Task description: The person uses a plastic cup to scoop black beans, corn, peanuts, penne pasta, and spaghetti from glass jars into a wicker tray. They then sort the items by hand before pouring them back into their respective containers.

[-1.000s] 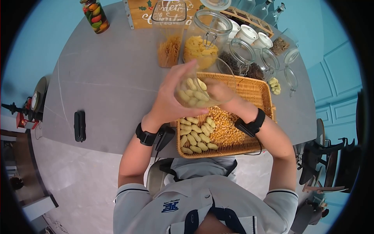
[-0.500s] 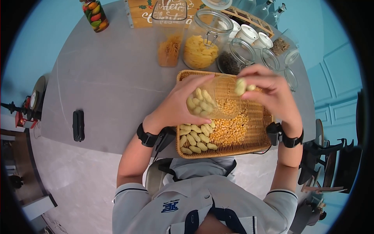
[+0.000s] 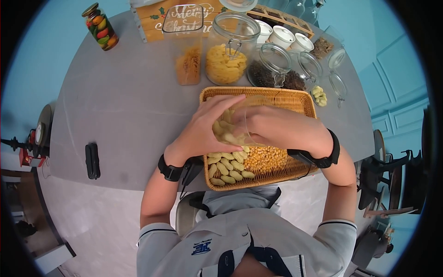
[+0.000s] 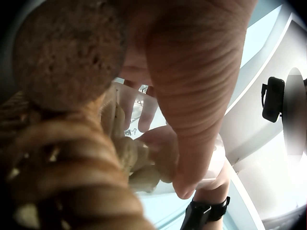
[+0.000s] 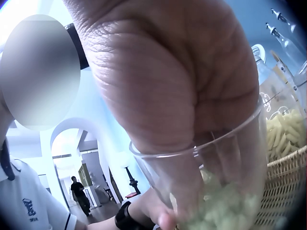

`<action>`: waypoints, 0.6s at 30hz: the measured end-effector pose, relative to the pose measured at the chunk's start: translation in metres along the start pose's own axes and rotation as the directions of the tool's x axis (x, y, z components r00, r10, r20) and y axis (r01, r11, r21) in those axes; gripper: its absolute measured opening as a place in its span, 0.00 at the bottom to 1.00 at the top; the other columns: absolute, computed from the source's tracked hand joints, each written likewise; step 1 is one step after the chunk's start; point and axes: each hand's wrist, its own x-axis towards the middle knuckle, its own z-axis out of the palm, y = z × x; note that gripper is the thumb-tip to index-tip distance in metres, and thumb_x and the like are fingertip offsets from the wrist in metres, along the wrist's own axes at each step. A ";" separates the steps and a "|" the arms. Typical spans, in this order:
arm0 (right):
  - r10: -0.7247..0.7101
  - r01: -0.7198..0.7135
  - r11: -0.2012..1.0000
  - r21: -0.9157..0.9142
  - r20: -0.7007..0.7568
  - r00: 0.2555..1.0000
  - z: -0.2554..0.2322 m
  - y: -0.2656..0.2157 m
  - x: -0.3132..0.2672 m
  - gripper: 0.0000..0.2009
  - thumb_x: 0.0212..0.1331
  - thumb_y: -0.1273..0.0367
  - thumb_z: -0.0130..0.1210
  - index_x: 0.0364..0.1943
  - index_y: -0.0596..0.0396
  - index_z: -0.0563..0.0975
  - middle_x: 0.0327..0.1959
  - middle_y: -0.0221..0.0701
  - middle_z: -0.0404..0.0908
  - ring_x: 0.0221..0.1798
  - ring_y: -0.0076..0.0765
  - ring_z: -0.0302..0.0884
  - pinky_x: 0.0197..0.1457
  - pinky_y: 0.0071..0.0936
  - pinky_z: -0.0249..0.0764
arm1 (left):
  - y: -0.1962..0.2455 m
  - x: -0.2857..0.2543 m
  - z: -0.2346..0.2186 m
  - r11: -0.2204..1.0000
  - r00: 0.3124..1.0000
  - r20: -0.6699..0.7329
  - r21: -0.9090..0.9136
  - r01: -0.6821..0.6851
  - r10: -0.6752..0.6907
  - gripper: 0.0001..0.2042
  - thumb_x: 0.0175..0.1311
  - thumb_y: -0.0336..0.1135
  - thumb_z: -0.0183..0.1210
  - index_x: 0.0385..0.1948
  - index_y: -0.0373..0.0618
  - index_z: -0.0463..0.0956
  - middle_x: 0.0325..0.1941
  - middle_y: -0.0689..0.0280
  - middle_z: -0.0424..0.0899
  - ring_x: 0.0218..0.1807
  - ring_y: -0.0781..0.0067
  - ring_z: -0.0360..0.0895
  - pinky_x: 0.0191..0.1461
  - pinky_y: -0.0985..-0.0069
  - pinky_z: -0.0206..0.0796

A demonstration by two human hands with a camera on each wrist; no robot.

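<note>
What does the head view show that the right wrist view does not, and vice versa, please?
Only the head view: the corn kernels in the basket and the black case lying on the table.

Only the right wrist view: a distant person in dark clothing.

Both: the right hand inside the clear cup, part of the left hand, and the wicker basket.

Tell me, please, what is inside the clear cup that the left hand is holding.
In-shell peanuts and part of the right hand are inside the clear cup; whether that hand grips any peanuts is hidden.
</note>
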 end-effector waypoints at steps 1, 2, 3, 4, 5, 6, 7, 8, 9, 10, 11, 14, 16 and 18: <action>0.044 -0.044 0.999 -0.001 0.056 0.997 -0.001 0.000 0.004 0.15 0.58 0.72 0.63 0.50 0.59 0.81 0.47 0.40 0.81 0.51 0.53 0.80 0.52 0.44 0.77 | -0.001 0.000 0.001 1.000 1.000 -0.003 0.005 -0.009 0.009 0.50 0.39 0.43 0.81 0.72 0.52 0.66 0.69 0.61 0.73 0.70 0.53 0.69 0.74 0.58 0.59; 0.085 -0.085 0.996 -0.003 0.112 0.990 -0.001 0.000 0.006 0.16 0.58 0.72 0.63 0.50 0.59 0.80 0.47 0.40 0.82 0.51 0.53 0.81 0.52 0.45 0.77 | -0.002 0.000 0.000 1.000 1.000 -0.006 0.011 -0.016 0.016 0.50 0.39 0.43 0.82 0.72 0.52 0.66 0.69 0.61 0.73 0.69 0.53 0.69 0.74 0.59 0.59; 0.065 -0.066 0.998 0.012 0.070 0.995 0.001 0.003 0.005 0.13 0.57 0.73 0.63 0.46 0.61 0.80 0.44 0.42 0.82 0.48 0.54 0.81 0.50 0.44 0.76 | -0.002 0.000 0.000 1.000 1.000 -0.005 0.012 -0.015 0.015 0.50 0.39 0.43 0.82 0.72 0.52 0.66 0.69 0.60 0.73 0.69 0.53 0.69 0.73 0.59 0.60; 0.045 -0.045 0.999 0.025 0.029 0.999 0.004 0.006 0.004 0.10 0.57 0.75 0.62 0.42 0.63 0.80 0.41 0.44 0.82 0.45 0.55 0.81 0.48 0.43 0.76 | -0.001 0.000 0.000 1.000 1.000 -0.004 0.013 -0.013 0.013 0.50 0.39 0.43 0.82 0.72 0.51 0.66 0.69 0.60 0.73 0.69 0.53 0.69 0.73 0.59 0.60; 0.024 -0.023 0.999 0.038 -0.012 1.000 0.005 0.008 0.003 0.07 0.56 0.77 0.61 0.38 0.65 0.79 0.38 0.46 0.82 0.43 0.56 0.81 0.45 0.43 0.76 | 0.000 0.000 0.000 1.000 1.000 -0.005 0.014 -0.010 0.010 0.50 0.39 0.43 0.82 0.72 0.51 0.66 0.69 0.60 0.73 0.69 0.53 0.70 0.73 0.59 0.61; -0.018 0.023 0.997 0.070 -0.062 0.998 0.001 0.007 0.000 0.07 0.56 0.76 0.62 0.38 0.65 0.80 0.38 0.46 0.82 0.42 0.55 0.81 0.45 0.42 0.76 | 0.000 0.000 -0.001 1.000 1.000 -0.016 0.009 -0.004 0.004 0.50 0.38 0.42 0.82 0.72 0.50 0.67 0.69 0.59 0.74 0.69 0.55 0.70 0.73 0.60 0.61; -0.059 0.070 0.992 0.100 -0.112 0.992 -0.006 0.003 -0.003 0.08 0.57 0.76 0.62 0.39 0.65 0.81 0.38 0.46 0.83 0.41 0.55 0.81 0.45 0.41 0.77 | 0.000 0.001 -0.001 1.000 1.000 -0.028 0.005 0.003 -0.003 0.50 0.38 0.42 0.83 0.71 0.48 0.67 0.69 0.58 0.74 0.69 0.56 0.71 0.73 0.62 0.62; -0.098 0.119 0.984 0.129 -0.160 0.982 -0.014 -0.001 -0.008 0.08 0.57 0.75 0.63 0.39 0.65 0.81 0.38 0.45 0.83 0.40 0.54 0.82 0.44 0.40 0.78 | 0.000 0.000 -0.002 1.000 0.999 -0.043 -0.001 0.012 -0.012 0.50 0.38 0.41 0.83 0.71 0.46 0.68 0.69 0.58 0.75 0.69 0.57 0.72 0.73 0.63 0.62; -0.081 0.113 0.984 0.136 -0.221 0.972 -0.023 -0.003 -0.015 0.08 0.58 0.75 0.63 0.40 0.65 0.82 0.38 0.43 0.84 0.40 0.50 0.83 0.45 0.38 0.78 | -0.001 0.000 -0.002 1.000 0.997 -0.073 0.008 -0.004 0.004 0.50 0.38 0.42 0.83 0.71 0.47 0.67 0.69 0.58 0.74 0.69 0.57 0.72 0.73 0.62 0.62; -0.064 0.108 0.984 0.145 -0.282 0.957 -0.033 -0.002 -0.024 0.08 0.60 0.74 0.63 0.41 0.64 0.83 0.39 0.41 0.85 0.40 0.46 0.84 0.45 0.36 0.78 | -0.003 0.001 -0.004 1.000 0.995 -0.102 0.018 -0.017 0.019 0.50 0.38 0.42 0.83 0.71 0.48 0.67 0.68 0.58 0.74 0.69 0.56 0.71 0.73 0.62 0.62; -0.046 0.104 0.982 0.155 -0.340 0.939 -0.039 0.001 -0.034 0.08 0.61 0.74 0.63 0.41 0.64 0.84 0.39 0.39 0.86 0.40 0.42 0.85 0.46 0.34 0.79 | -0.004 0.000 -0.005 0.999 0.991 -0.132 0.029 -0.029 0.032 0.50 0.38 0.42 0.82 0.71 0.48 0.66 0.68 0.59 0.74 0.69 0.55 0.71 0.73 0.61 0.62; 0.284 -0.097 0.861 0.499 -0.315 0.905 -0.047 0.026 -0.061 0.08 0.64 0.72 0.64 0.43 0.62 0.85 0.39 0.32 0.88 0.41 0.27 0.85 0.47 0.28 0.79 | -0.007 0.001 -0.008 1.000 0.965 -0.263 -0.013 -0.010 0.006 0.50 0.40 0.42 0.82 0.71 0.46 0.66 0.68 0.58 0.74 0.69 0.58 0.71 0.72 0.62 0.63; 0.397 -0.206 0.790 0.577 -0.226 0.890 -0.037 0.041 -0.061 0.09 0.64 0.70 0.65 0.43 0.62 0.85 0.38 0.31 0.88 0.41 0.23 0.84 0.47 0.25 0.79 | -0.015 0.000 -0.005 0.997 0.939 -0.345 -0.073 -0.007 -0.018 0.50 0.41 0.42 0.82 0.71 0.45 0.66 0.68 0.57 0.74 0.69 0.59 0.71 0.72 0.63 0.64; 0.369 -0.317 0.870 0.379 -0.073 0.926 -0.015 0.040 -0.047 0.16 0.59 0.66 0.69 0.48 0.62 0.84 0.43 0.38 0.87 0.46 0.33 0.85 0.53 0.30 0.79 | -0.017 0.000 -0.005 0.996 0.921 -0.389 -0.090 -0.013 -0.023 0.49 0.42 0.42 0.82 0.71 0.44 0.65 0.68 0.56 0.73 0.69 0.59 0.71 0.72 0.63 0.64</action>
